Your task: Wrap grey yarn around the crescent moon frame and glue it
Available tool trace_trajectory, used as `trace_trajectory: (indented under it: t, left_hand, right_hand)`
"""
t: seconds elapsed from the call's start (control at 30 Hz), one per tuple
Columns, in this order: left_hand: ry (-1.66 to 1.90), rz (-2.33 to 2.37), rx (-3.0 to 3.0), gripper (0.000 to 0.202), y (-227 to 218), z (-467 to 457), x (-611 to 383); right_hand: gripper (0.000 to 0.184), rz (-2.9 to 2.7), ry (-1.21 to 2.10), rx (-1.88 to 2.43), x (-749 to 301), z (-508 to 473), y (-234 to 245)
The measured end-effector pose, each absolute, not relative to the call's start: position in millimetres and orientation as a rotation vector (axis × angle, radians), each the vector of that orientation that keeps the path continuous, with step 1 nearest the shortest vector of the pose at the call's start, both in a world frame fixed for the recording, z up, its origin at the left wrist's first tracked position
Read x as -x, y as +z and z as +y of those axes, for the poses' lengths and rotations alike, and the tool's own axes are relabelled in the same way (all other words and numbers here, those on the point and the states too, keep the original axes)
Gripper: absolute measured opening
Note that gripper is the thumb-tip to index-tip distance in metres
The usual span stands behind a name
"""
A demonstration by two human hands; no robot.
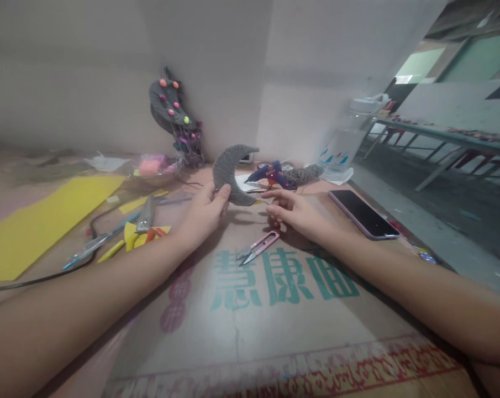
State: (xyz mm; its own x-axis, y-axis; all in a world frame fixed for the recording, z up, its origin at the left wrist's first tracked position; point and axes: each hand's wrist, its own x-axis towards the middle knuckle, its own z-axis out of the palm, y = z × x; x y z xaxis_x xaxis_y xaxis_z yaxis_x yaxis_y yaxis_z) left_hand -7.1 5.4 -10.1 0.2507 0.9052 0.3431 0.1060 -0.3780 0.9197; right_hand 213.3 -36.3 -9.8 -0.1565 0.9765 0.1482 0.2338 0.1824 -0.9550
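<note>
A crescent moon shape (pixel 227 168) wrapped in grey yarn is held up above the cardboard, its points toward the right. My left hand (pixel 208 213) is closed on its lower left curve, thumb in front. At its lower point, where a bit of yellow shows, my right hand (pixel 293 213) has its fingers curled. Index finger and thumb lie close by that tip; a thin strand seems to run between them, too fine to make out. Pink-handled thread snips (pixel 260 246) lie below on the printed cardboard (pixel 241 331).
A blue glue gun (pixel 272 174) and grey yarn (pixel 308 176) lie behind. To the right are a phone (pixel 363 214) and a clear bottle (pixel 343 138). Yellow sheet (pixel 54 221), scissors (pixel 129 239) and a cable occupy the left. A decorated grey crescent (pixel 169 105) stands against the wall.
</note>
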Motion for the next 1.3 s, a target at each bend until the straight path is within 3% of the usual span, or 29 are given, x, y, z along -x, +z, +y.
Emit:
trace_trajectory:
  t: [0.13, 0.4, 1.17, 1.3]
  left_hand:
    - [1.122, 0.986, -1.739, 0.028, -12.3, 7.1, 6.3]
    - [1.038, 0.939, -1.83, 0.028, -16.3, 10.3, 4.9]
    - [0.938, 0.829, -1.791, 0.028, -13.5, 6.5, 2.0]
    - [1.004, 0.763, -1.724, 0.03, -17.2, 10.0, 2.6]
  right_hand:
    - [0.022, -1.618, 0.708, 1.341, -217.3, -38.1, -7.4]
    - [0.018, -1.715, 0.394, 1.504, -212.7, -41.2, -0.9]
    - [0.02, -1.646, 0.566, 1.44, -212.1, -42.0, -4.8]
    - [0.038, -1.617, 0.752, 1.3, -215.5, -39.1, -7.4]
